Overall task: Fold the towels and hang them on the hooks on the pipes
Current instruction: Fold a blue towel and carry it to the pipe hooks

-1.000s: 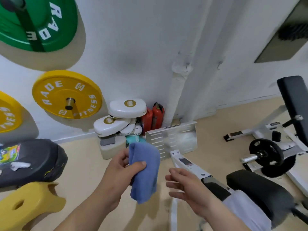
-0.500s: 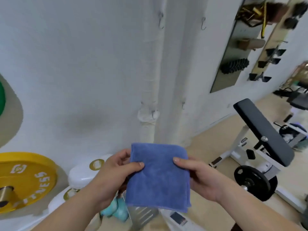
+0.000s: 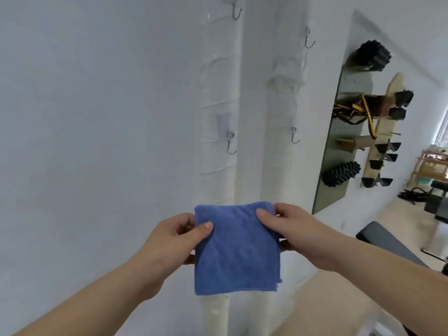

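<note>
Before the two white pipes (image 3: 219,93), left hand (image 3: 174,241) and right hand (image 3: 298,229) pinch the folded blue towel's (image 3: 236,251) top corners, below the empty hooks (image 3: 231,144).

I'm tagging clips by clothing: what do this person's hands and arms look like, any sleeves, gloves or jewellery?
The left hand and right hand are bare: no gloves, rings, watch or wristband in view. Both forearms are uncovered down to the frame edge, so no sleeve shows. The visible thumbnails are short and unpainted.
</note>
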`<move>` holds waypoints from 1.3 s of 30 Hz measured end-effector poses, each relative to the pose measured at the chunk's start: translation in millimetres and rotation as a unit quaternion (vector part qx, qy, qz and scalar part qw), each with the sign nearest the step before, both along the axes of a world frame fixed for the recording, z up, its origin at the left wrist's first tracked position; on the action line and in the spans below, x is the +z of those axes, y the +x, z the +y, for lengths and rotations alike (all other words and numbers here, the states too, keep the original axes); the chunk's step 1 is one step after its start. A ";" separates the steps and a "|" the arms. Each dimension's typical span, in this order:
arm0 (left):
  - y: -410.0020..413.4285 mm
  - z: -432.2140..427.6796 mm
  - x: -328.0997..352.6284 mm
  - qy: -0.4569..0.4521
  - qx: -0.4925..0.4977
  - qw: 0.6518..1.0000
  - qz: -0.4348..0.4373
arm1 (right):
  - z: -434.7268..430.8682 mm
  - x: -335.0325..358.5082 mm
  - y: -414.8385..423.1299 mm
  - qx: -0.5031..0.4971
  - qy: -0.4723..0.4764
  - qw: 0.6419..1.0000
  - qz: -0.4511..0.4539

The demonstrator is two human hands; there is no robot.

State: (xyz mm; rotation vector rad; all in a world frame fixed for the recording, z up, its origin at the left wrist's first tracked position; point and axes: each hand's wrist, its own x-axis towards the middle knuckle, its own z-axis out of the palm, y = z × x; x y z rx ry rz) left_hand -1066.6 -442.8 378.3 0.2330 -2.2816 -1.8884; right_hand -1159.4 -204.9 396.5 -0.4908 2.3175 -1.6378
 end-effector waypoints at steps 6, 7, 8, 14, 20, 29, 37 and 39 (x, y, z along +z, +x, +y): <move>-67.3 -30.2 99.4 -0.071 0.001 0.993 0.092 | -25.3 102.8 -49.2 0.025 0.048 0.994 0.096; -76.6 -33.4 113.0 -0.081 0.005 0.991 0.104 | -26.7 118.0 -58.0 0.032 0.053 0.993 0.104; -85.1 -35.6 126.4 -0.089 0.007 0.989 0.115 | -27.0 133.7 -66.5 0.042 0.056 0.991 0.115; -119.3 -35.9 214.9 -0.109 -0.009 0.974 0.201 | -21.7 234.3 -110.9 0.023 0.036 0.965 0.258; -155.2 -15.8 297.3 -0.128 0.021 0.950 0.285 | -22.6 309.6 -152.5 -0.054 -0.054 0.916 0.394; -192.3 -21.0 368.1 -0.201 0.140 0.897 0.367 | -72.2 362.4 -218.3 -0.101 -0.205 0.875 0.426; -213.6 -37.4 370.5 -0.208 0.242 0.852 0.415 | -89.9 367.3 -262.0 0.003 -0.233 0.918 0.321; -203.5 -24.7 388.0 -0.249 0.266 0.782 0.506 | -88.8 375.5 -258.3 -0.023 -0.201 0.909 0.364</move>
